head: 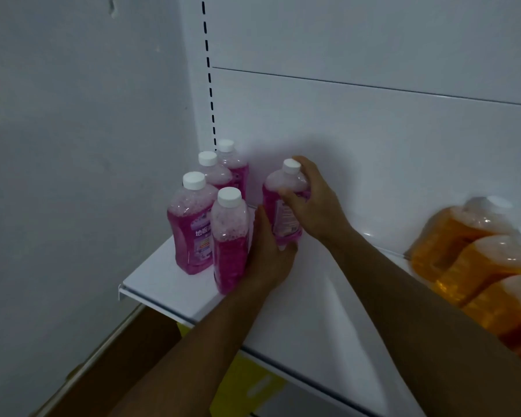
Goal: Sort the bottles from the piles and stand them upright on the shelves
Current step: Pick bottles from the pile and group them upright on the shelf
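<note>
Right hand (310, 206) wraps the fifth pink bottle (283, 206) around shoulder and upper body, thumb across the label, fingers behind near the white cap (291, 166); bottle is upright at the back of the white shelf (169, 284), apart from the cluster. Left hand (268, 254) lies flat-fingered against the right side of the front pink bottle (230, 245), pressing or steadying it, not curled round it as far as I can tell, the far side of the hand is hidden. Four pink bottles already stand upright in the left corner: front one, left one (190, 227), two behind (214, 173) and (232, 164). Orange bottles (475, 257) lie piled on the shelf at right, blurred, still to be stood up. Handling judgement: bottles look full of liquid with foam on top, so fairly heavy, slosh shifts weight; smooth plastic, probably slick, stiff enough not to crush. Tall and narrow, tips easily when nudged. Best hold is mid-body or shoulder, full wrap; cap alone gives poor control. Likely next: slide held bottle left beside the front one.
</note>
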`<state>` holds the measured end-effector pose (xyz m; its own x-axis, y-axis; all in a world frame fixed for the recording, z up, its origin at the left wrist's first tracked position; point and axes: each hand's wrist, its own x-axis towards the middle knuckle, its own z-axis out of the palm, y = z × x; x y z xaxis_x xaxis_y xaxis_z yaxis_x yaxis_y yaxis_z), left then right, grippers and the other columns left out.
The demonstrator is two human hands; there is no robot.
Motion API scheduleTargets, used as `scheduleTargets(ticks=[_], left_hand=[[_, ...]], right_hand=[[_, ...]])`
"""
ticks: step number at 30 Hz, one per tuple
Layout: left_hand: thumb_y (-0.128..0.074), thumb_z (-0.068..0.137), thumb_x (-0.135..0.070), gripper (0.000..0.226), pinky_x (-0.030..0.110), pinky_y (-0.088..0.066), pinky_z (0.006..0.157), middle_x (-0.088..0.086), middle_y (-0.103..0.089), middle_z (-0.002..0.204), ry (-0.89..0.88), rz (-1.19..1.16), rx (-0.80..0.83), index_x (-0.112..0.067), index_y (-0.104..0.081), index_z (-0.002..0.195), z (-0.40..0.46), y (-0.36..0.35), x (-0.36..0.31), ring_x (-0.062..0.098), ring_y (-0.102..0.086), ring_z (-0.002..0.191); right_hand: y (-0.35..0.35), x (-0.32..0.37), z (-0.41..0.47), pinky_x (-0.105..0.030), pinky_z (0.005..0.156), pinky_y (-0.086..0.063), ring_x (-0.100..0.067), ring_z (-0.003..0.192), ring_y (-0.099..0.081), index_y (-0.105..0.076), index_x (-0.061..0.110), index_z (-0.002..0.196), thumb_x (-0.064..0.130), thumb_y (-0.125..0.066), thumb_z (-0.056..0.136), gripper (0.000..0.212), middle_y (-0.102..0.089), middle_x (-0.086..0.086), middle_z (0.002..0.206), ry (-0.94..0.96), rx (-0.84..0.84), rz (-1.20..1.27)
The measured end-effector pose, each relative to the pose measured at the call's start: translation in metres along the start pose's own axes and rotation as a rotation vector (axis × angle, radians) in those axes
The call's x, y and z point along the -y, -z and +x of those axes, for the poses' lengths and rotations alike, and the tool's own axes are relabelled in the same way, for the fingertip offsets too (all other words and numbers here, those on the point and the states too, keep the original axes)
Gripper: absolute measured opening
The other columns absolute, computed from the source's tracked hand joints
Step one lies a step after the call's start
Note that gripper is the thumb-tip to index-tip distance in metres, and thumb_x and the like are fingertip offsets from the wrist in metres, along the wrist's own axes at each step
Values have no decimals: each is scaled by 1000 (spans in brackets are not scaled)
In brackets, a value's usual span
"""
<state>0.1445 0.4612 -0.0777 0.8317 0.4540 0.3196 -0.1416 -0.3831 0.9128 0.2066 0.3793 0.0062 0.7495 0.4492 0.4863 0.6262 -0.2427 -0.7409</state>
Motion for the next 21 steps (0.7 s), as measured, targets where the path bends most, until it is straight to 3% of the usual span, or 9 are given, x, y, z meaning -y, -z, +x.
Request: scheduleTargets(ticks=[3, 5, 9, 12, 15, 16, 19, 21], left_hand=[[-66, 87, -8, 91, 49, -27, 116, 10, -23, 157, 79, 4, 49, -12, -4, 153, -1, -2, -1, 24, -22, 146], [-66, 89, -15, 97, 46, -20, 119, 7, -14, 160, 109, 72, 58, -14, 6, 153, -9, -2, -1, 22, -12, 148], [-63, 91, -23, 98, 27, -7, 118, -2, 3, 162, 142, 115, 103, -17, 14, 152, -37, 0, -9, 13, -2, 148], [-64, 90, -20, 91, 19, -15, 114, -2, -12, 161, 79, 114, 157, -17, 1, 154, -59, 0, -23, 8, -15, 144], [-64, 90, -21, 83, 4, -15, 101, -1, -25, 157, -5, 219, 214, -18, -9, 153, -86, 0, -39, 2, -24, 135], [-63, 91, -23, 80, 6, -16, 102, 0, -27, 156, -18, 271, 230, -17, -12, 153, -96, 0, -44, 7, -27, 137], [-59, 93, -34, 63, 29, -29, 113, 3, -40, 150, -31, 410, 242, -16, -33, 148, -134, -2, -59, 18, -40, 136], [-59, 92, -37, 46, 36, -40, 105, 2, -57, 135, -90, 429, 204, -16, -53, 134, -170, -9, -72, 18, -53, 122]], right_hand=[[0, 0, -2, -25, 103, -38, -17, 129, -46, -33, 18, 147, 25, -67, 89, 67, -47, -3, 143, -34, 13, -51], [1, -1, -6, -35, 114, -29, -20, 141, -31, -19, 18, 152, 26, -67, 89, 79, -31, -7, 154, -59, 39, -99], [11, 0, -27, -40, 118, -20, -22, 146, -18, -8, 16, 153, 40, -64, 89, 88, -18, -6, 159, -99, 44, -191], [23, 3, -47, -37, 117, -17, -20, 146, -16, -12, 16, 153, 45, -59, 91, 83, -18, -4, 160, -146, 0, -220], [38, 13, -72, -34, 116, -15, -18, 147, -15, -17, 16, 153, 46, -55, 93, 77, -19, -3, 160, -179, 9, -246], [43, 18, -83, -33, 115, -15, -18, 147, -15, -18, 17, 153, 47, -53, 93, 76, -19, -3, 159, -183, 23, -244], [64, 35, -126, -33, 113, -17, -18, 146, -16, -20, 20, 152, 51, -51, 93, 74, -20, -2, 159, -162, 69, -224], [85, 46, -160, -28, 109, -16, -17, 145, -18, -22, 21, 151, 51, -51, 93, 72, -22, -2, 158, -133, 85, -202]])
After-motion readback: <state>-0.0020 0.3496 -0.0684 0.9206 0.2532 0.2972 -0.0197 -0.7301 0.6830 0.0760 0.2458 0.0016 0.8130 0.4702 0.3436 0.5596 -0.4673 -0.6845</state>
